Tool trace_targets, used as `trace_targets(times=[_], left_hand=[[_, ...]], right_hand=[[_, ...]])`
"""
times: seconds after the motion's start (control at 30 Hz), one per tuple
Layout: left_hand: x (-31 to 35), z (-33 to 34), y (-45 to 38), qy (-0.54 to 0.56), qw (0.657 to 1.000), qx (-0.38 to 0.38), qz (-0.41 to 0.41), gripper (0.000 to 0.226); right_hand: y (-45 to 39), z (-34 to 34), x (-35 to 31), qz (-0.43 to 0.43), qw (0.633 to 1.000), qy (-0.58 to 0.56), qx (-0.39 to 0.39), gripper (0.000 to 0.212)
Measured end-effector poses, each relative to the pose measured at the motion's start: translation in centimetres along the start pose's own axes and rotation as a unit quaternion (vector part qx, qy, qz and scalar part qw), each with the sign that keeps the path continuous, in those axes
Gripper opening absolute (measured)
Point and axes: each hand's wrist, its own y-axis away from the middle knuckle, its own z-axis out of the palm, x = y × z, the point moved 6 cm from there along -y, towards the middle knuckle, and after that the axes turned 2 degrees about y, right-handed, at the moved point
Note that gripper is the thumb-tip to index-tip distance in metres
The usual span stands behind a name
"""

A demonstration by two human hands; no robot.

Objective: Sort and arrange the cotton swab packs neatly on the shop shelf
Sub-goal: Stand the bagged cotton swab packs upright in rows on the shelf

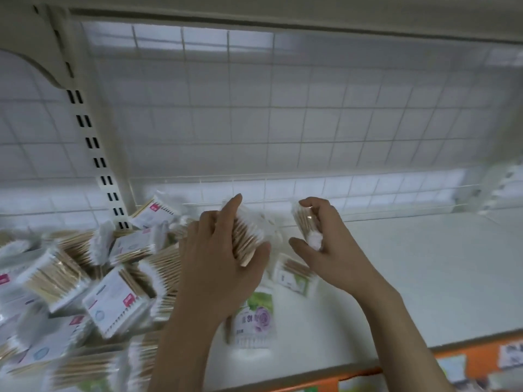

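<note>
My left hand grips a clear pack of wooden cotton swabs held above the white shelf. Just to its right, my right hand holds a second, smaller swab pack between thumb and curled fingers. Below the hands lie two green-labelled packs: one with a purple rose and one tilted further back. A jumbled heap of swab packs with white and red labels fills the shelf's left part.
A wire grid back panel rises behind the shelf, with a slotted upright post at left. An orange price strip runs along the shelf's front edge. Other white goods sit at the far right.
</note>
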Motion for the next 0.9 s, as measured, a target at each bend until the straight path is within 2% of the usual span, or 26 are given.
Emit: trace_targets(times=[0.07, 0.17, 0.3, 0.4, 0.53, 0.6, 0.7, 0.9], left_hand=[[1.2, 1.1, -0.2, 0.011, 1.0, -0.011, 0.005, 0.079], [3.2, 2.6, -0.2, 0.053, 0.998, -0.017, 0.014, 0.069], [6.2, 4.9, -0.2, 0.07, 0.997, -0.006, 0.017, 0.049], [8.5, 7.4, -0.3, 0.077, 0.997, -0.002, 0.016, 0.043], [12.4, 11.7, 0.0, 0.09, 0.996, 0.007, 0.002, 0.035], [14.6, 14.3, 0.1, 0.098, 0.995, -0.005, 0.002, 0.039], [17.4, 17.7, 0.2, 0.086, 0.996, -0.011, 0.001, 0.047], [19.9, 22.0, 0.8, 0.084, 0.996, -0.024, -0.034, 0.055]], right_hand=[[0.8, -1.4, 0.7, 0.012, 1.0, 0.009, 0.01, 0.063], [2.1, -3.6, 2.2, 0.024, 0.999, 0.043, 0.005, 0.075], [3.5, -6.4, 4.6, 0.022, 0.997, 0.072, -0.011, 0.079], [4.4, -9.0, 7.2, 0.024, 0.995, 0.095, 0.006, 0.083], [5.7, -13.4, 11.7, 0.05, 0.993, 0.101, -0.025, 0.091], [6.3, -15.7, 14.0, 0.063, 0.992, 0.102, -0.042, 0.085], [6.9, -18.7, 16.8, 0.08, 0.993, 0.065, -0.06, 0.062], [7.2, -22.8, 20.5, 0.06, 0.993, 0.1, -0.031, 0.052]])
